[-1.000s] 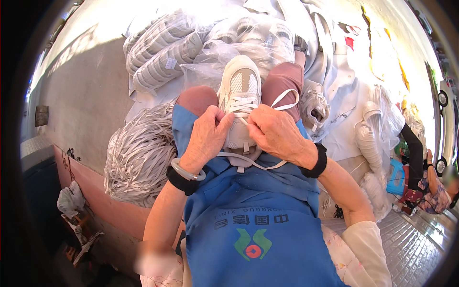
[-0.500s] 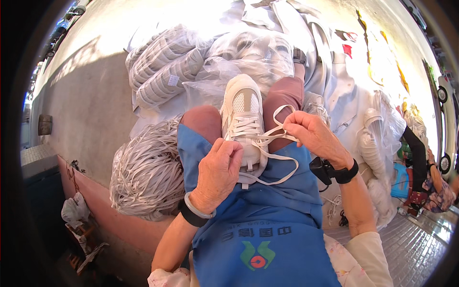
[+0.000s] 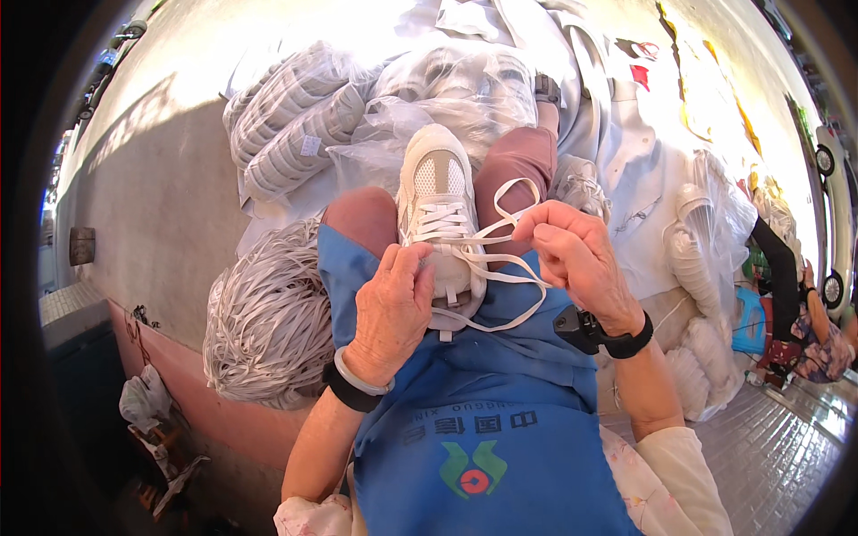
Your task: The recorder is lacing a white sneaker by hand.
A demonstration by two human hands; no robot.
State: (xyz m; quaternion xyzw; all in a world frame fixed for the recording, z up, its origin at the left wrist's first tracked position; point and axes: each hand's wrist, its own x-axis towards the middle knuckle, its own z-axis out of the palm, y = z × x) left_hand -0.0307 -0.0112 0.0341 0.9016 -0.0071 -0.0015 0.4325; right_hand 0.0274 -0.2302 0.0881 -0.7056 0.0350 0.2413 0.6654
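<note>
One lace bundle (image 3: 268, 313) lies left of the left hand (image 3: 393, 299), whose fingertips draw together; whether they grip anything, I cannot tell. One shoe (image 3: 436, 170) sits between the two hands, toe pointing away. The right hand (image 3: 572, 255), half curled, pinches one lace (image 3: 442, 219).

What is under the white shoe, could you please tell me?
The blue apron shows around the heel end of the white shoe; what lies directly beneath is covered by the shoe itself.
</note>
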